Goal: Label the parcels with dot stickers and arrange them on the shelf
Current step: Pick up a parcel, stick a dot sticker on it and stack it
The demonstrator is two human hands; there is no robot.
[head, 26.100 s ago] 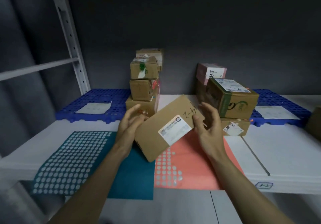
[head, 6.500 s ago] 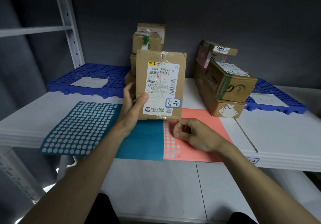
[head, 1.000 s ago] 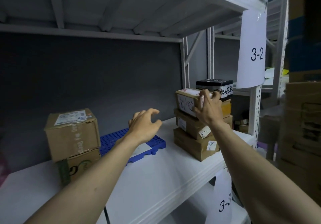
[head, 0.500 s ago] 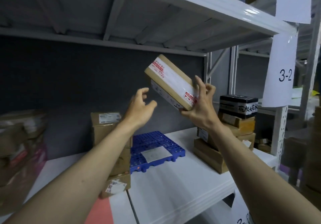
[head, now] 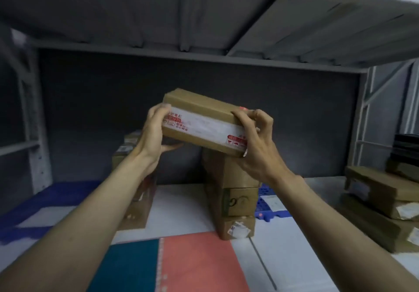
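Where fingers (head: 260, 119) curl: parcel (head: 201, 121).

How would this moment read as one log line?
parcel: held up above shelf | left hand: grips left end | right hand: grips right end | sticker sheets: on shelf

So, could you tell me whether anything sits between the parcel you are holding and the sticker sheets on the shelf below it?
Nothing visible does. Both hands, left and right, hold the parcel in the air, and the teal sheet and red sheet lie bare below. The middle stack stands behind the red sheet, under the parcel's right end.
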